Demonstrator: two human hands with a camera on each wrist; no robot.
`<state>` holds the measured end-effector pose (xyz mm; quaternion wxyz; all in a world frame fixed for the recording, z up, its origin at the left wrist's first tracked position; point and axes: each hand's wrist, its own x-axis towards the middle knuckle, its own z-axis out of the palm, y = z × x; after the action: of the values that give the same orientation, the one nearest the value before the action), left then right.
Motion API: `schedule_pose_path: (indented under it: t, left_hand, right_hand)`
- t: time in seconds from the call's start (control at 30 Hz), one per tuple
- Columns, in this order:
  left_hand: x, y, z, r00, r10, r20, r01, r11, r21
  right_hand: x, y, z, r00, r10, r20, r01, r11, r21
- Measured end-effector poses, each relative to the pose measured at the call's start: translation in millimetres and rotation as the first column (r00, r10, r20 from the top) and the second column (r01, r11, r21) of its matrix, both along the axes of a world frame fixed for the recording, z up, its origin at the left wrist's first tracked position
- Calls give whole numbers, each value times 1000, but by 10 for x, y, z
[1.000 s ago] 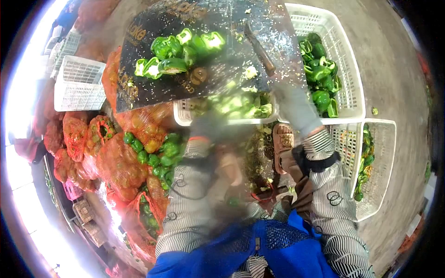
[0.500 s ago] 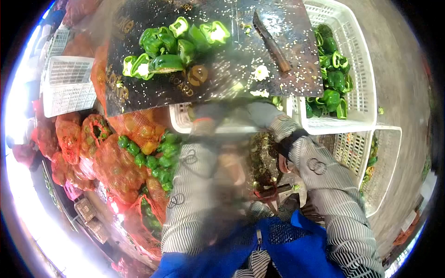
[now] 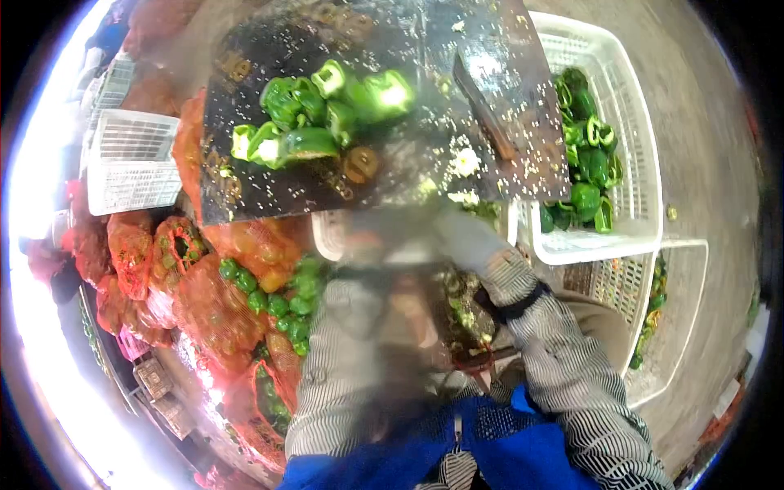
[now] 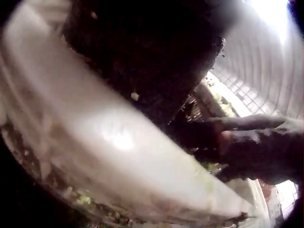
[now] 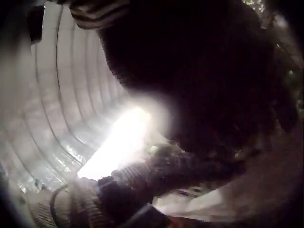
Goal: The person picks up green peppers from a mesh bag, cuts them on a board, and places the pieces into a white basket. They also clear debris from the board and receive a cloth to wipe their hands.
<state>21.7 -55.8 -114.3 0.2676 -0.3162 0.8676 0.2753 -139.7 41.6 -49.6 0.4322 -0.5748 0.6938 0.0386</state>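
Both gloved hands are close together at the near edge of the dark board (image 3: pixel 286 188), above a white basket (image 3: pixel 328 237). My left hand (image 3: pixel 371 233) is blurred in the head view; in the left wrist view it is a dark mass (image 4: pixel 137 52) beside the basket's pale rim (image 4: pixel 114 137). From the right, my right hand (image 3: pixel 469 238) reaches toward it, its dark glove (image 4: pixel 261 147) showing in the left wrist view. The right wrist view is mostly dark glove (image 5: pixel 190 76). Fingertips and anything between them are hidden.
Cut green peppers (image 3: pixel 306 143) and a knife (image 3: pixel 486 114) lie on the seed-strewn board. At right, a white crate (image 3: pixel 639 163) holds pepper pieces, with another crate (image 3: pixel 686 327) nearer. Red net sacks (image 3: pixel 208 302) and whole peppers (image 3: pixel 298 306) sit at left.
My right hand has moved left from beside the board's near right corner toward my left hand. Light green pieces seen between the hands a second ago are now mostly covered.
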Motion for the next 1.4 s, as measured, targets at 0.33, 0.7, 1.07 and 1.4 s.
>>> schedule_pose_path:
  t: [0.33,0.7,1.07,1.4]
  left_hand:
    - [-635,-523,1124,756,172,-632,-496,780,-381]
    - [-884,-775,323,982,76,-175,-162,813,-558]
    - [-500,313,1091,-126,888,-442,-606,284,743]
    - [-229,571,1221,24,388,-921,-299,882,364]
  right_hand:
    - [-192,-190,-198,938,-172,-300,77,950,-303]
    - [-369,384,711,983,173,-54,-179,972,-153]
    - [-383,440,702,974,-82,210,199,748,-633]
    - [-320,212,556,480,-61,875,523,821,-229]
